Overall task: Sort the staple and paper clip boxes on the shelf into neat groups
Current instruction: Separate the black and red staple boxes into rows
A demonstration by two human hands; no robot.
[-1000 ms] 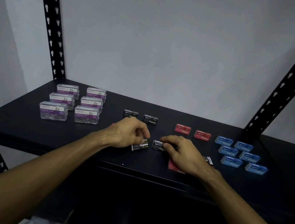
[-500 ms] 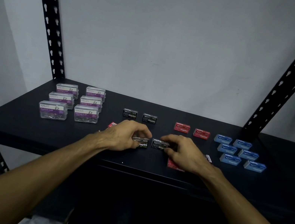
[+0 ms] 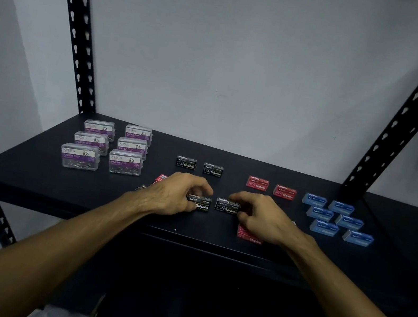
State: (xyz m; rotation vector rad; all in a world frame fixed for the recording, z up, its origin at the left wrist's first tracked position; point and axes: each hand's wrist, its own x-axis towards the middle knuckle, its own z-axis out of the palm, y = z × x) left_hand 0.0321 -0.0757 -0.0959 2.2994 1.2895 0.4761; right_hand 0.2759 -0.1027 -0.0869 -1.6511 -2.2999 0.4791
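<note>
Two black staple boxes sit side by side on our shelf [image 3: 30,182]. Our left hand [image 3: 176,194] grasps the left black box [image 3: 201,204], fingers curled; our right hand [image 3: 261,218] pinches the right black box [image 3: 227,207].

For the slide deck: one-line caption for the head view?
Left hand and right hand each grip a black staple box, left and right, on the shelf.

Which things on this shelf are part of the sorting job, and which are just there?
Job:
- black staple boxes under the left hand and right hand
- black pair behind
- red staple boxes
- blue staple boxes
- paper clip boxes

Just there:
- shelf
- posts
- wall
</note>
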